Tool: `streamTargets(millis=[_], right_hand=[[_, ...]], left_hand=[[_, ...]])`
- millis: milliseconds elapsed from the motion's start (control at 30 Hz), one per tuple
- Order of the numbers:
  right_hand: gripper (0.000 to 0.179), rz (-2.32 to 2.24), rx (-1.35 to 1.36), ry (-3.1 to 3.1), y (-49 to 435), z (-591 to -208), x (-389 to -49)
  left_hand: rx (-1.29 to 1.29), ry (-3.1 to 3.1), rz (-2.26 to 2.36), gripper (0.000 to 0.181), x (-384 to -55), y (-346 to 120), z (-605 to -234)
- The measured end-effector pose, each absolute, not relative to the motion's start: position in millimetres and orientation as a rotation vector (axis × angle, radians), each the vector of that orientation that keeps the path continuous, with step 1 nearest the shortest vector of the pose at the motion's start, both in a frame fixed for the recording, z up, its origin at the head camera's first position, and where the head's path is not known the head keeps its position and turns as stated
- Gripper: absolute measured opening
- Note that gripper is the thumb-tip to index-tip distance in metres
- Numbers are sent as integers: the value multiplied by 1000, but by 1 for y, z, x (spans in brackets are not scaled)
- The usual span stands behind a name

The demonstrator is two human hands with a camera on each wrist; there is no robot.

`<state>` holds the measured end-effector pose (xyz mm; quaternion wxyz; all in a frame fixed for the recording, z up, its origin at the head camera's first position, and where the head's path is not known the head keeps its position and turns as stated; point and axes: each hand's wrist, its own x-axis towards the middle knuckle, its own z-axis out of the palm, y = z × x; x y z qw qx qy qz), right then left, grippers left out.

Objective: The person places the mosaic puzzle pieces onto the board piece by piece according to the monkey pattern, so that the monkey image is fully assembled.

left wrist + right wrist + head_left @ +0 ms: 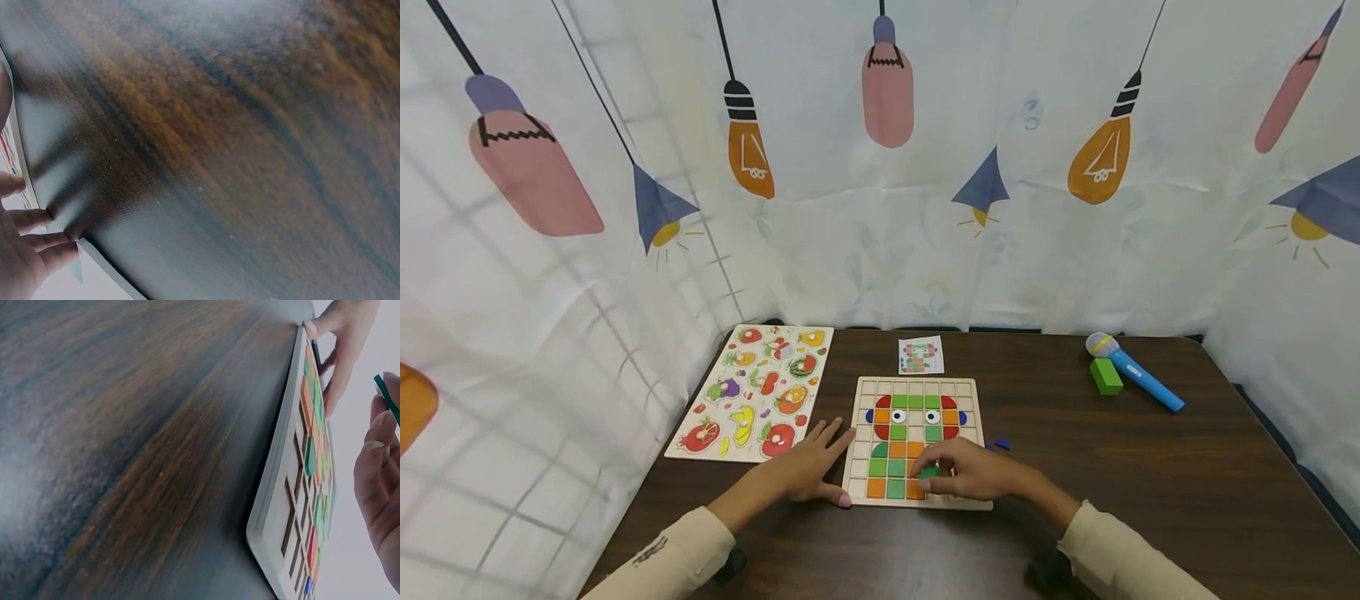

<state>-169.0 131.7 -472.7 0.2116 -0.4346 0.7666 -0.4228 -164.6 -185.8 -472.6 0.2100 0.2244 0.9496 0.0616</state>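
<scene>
A pale wooden grid board point(867, 387) lies on the table, many of its cells filled with orange, green, red and blue tiles around two eye tiles point(898, 416). My left hand point(805, 467) rests at the board's left edge, fingers spread and thumb near the lower corner. Over the lower right of the grid, my right hand point(966, 469) pinches a thin green tile point(387, 398) between thumb and fingers, raised above the board in the right wrist view. Beneath this hand a rounded green tile point(310, 456) sits in the grid. Some lower cells are hidden by the hand.
A small printed picture card point(921, 356) lies behind the board. To the left is a fruit puzzle board point(752, 383). Blue pieces point(1002, 444) lie right of the grid. Farther right are a blue toy microphone point(1144, 377) and a green block point(1106, 377).
</scene>
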Motion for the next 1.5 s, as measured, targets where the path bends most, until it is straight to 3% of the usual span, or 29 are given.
streamTargets(millis=[567, 1233, 1500], right_hand=[[32, -1164, -1133, 2150, 109, -468, -164], [28, -1009, -1116, 2303, 58, -476, -167], [21, -1018, -983, 2425, 37, -485, -165]], left_hand=[[619, 2644, 177, 106, -163, -186, -473], [617, 2607, 224, 108, -166, -187, -470], [632, 2599, 251, 107, -165, -188, -469]])
